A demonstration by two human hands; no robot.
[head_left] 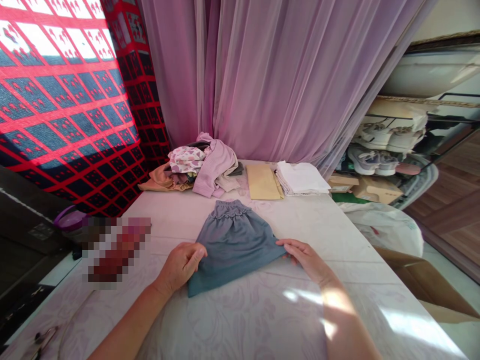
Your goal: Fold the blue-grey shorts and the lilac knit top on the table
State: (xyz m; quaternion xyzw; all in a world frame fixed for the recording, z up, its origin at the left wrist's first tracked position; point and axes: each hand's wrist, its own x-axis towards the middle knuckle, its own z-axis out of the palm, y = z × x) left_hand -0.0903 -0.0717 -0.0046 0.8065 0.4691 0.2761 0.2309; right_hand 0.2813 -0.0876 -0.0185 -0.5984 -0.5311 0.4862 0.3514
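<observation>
A blue-grey skirt (240,245) with a gathered elastic waistband and a small ruffle lies spread on the table, its waistband pointing away from me. My left hand (186,262) is closed at the skirt's left edge, thumb and curled fingers gripping the cloth. At the lower right corner of the hem, my right hand (302,255) pinches the fabric between thumb and fingers. Some creases run across the middle of the skirt. The fingertips of both hands are partly hidden.
Behind the skirt stand a heap of loose clothes (215,165), a folded yellow cloth (263,182) and a stack of white cloths (303,178). A blurred-out item (118,250) lies left on the patterned tablecloth (240,325). A shoe rack (393,120) and cardboard box (423,280) are right.
</observation>
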